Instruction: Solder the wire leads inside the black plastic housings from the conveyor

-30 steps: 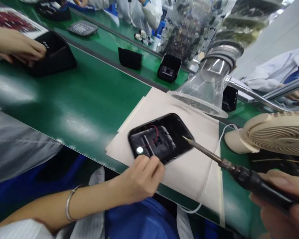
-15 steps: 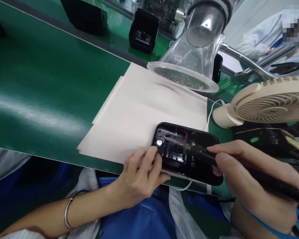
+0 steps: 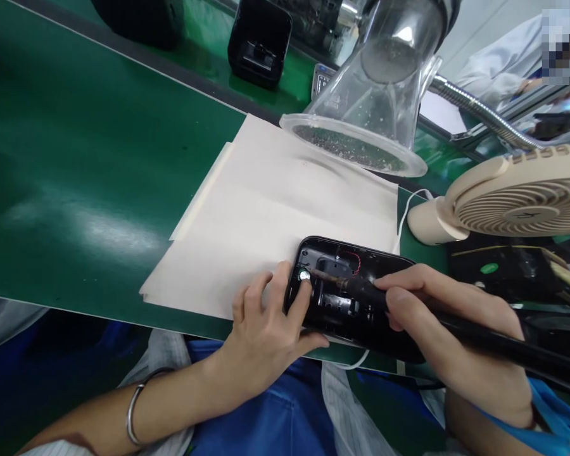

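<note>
A black plastic housing with rounded corners lies open side up on white paper near the bench's front edge. Inside it are a thin red wire and a small round silver part. My left hand grips the housing's left end, thumb at the front side and one fingertip against the silver part. In my right hand is a black soldering iron, held like a pen. Its tip points left into the housing, close beside the silver part; whether it touches anything I cannot tell.
White paper sheets cover part of the green bench. A clear fume extraction hood hangs over their far edge. At the right stand a beige fan and a black box. Another black housing stands farther back.
My left fingertip has moved over the edge onto the round silver part. My right hand and the soldering iron have shifted slightly left. The camera view has moved a little.
</note>
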`<state>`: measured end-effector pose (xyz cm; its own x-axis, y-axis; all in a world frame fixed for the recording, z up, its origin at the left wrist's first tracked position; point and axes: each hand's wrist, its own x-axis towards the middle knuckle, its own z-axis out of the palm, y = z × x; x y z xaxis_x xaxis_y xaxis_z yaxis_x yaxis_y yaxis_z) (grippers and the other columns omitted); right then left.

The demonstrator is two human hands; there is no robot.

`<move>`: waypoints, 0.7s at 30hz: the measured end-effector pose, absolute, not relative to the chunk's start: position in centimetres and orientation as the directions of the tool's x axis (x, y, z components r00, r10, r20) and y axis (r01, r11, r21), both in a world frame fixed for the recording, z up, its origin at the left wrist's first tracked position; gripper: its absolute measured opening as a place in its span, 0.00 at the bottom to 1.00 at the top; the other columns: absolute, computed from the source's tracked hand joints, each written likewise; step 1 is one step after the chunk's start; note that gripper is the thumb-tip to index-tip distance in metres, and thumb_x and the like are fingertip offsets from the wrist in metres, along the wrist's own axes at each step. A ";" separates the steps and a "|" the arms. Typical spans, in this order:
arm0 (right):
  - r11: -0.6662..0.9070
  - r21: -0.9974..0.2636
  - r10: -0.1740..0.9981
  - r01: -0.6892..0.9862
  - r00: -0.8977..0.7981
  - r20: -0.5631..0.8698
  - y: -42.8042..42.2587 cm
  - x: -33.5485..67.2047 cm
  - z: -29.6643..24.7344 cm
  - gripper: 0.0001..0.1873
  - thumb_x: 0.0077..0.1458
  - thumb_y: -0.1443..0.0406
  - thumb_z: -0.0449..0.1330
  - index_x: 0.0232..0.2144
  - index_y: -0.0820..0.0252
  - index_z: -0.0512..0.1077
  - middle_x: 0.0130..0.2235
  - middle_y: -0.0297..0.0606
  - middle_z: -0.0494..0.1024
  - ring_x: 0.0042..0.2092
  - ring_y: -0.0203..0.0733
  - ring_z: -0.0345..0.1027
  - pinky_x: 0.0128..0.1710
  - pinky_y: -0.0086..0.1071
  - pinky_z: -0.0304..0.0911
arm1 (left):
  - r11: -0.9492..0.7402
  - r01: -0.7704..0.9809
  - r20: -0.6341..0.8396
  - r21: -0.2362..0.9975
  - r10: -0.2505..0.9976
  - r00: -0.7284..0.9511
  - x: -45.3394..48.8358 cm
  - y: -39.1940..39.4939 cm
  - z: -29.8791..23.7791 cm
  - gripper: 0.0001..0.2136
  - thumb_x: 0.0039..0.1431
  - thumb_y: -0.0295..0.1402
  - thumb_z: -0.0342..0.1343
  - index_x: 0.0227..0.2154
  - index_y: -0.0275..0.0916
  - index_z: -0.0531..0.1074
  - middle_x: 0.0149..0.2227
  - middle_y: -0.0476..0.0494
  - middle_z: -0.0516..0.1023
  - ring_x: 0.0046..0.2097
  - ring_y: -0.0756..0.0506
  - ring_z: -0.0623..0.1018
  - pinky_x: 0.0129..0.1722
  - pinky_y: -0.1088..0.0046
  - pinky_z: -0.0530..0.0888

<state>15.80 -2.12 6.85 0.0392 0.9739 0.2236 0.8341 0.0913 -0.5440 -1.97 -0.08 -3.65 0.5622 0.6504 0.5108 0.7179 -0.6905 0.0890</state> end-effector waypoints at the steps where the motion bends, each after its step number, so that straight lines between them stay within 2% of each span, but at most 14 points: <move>1: 0.076 -0.538 0.975 0.839 0.050 0.215 -2.1 15.8 6.9 0.08 0.54 0.70 0.54 0.25 0.55 0.70 0.15 0.24 0.65 0.15 0.27 0.56 0.14 0.22 0.51 | -0.687 0.721 0.506 0.089 0.655 0.562 -1.9 0.0 -3.6 0.29 0.50 0.56 0.55 0.47 0.38 0.72 0.50 0.27 0.71 0.46 0.34 0.70 0.41 0.60 0.65; 7: 0.000 -0.506 0.991 0.862 0.068 0.116 -2.2 15.5 7.3 0.10 0.56 0.69 0.52 0.25 0.55 0.70 0.16 0.25 0.66 0.16 0.28 0.58 0.16 0.24 0.52 | -0.680 0.730 0.482 0.066 0.662 0.574 -1.9 0.0 -3.4 0.25 0.52 0.53 0.56 0.46 0.40 0.73 0.49 0.27 0.71 0.46 0.33 0.70 0.42 0.59 0.63; 13: -0.001 -0.516 0.989 0.857 0.079 0.129 -2.2 15.5 7.1 0.10 0.55 0.70 0.52 0.25 0.55 0.70 0.15 0.24 0.64 0.15 0.28 0.55 0.15 0.24 0.51 | -0.687 0.725 0.464 0.050 0.659 0.592 -2.1 0.0 -3.2 0.24 0.55 0.52 0.54 0.47 0.39 0.73 0.49 0.27 0.71 0.46 0.33 0.70 0.42 0.59 0.63; 21: 0.044 -0.541 0.993 0.840 0.024 0.118 -2.2 15.8 6.9 0.10 0.54 0.71 0.52 0.26 0.54 0.68 0.18 0.25 0.70 0.16 0.29 0.58 0.15 0.25 0.53 | -0.694 0.717 0.443 0.063 0.663 0.603 -2.2 0.0 -3.3 0.22 0.59 0.50 0.50 0.47 0.39 0.72 0.48 0.26 0.71 0.46 0.32 0.70 0.41 0.59 0.64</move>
